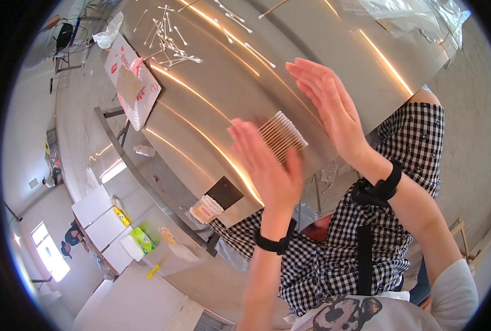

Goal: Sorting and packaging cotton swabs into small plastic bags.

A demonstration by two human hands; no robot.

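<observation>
A flat red-and-white carton (125, 65) with a brown cardboard flap lies at the left edge of a brushed stainless-steel table (229, 83), beside a crumpled clear plastic bag (108, 32). Right of it, a loose scatter of cotton swabs (171, 41), thin sticks with white tips and too many and too tangled to count, spreads over the shiny metal. Near the table's lower corner sits one dark square pad (224, 193) next to a small clear pack of swabs (206, 208). At centre, the left hand (267, 171) is raised, motion-blurred, fingers straight and together, its palm pressed against one neat bundle of swabs (281, 135) held in a flat row; the white tips show along the upper edge, while the lower ends are hidden behind the hand. The right hand (331, 110), fingers extended and close together, appears to stand just beside the bundle, though contact is hard to judge. Each wrist wears one black band. More clear plastic sheeting (416, 14) lies at the table's far right, cut off by the rim.
</observation>
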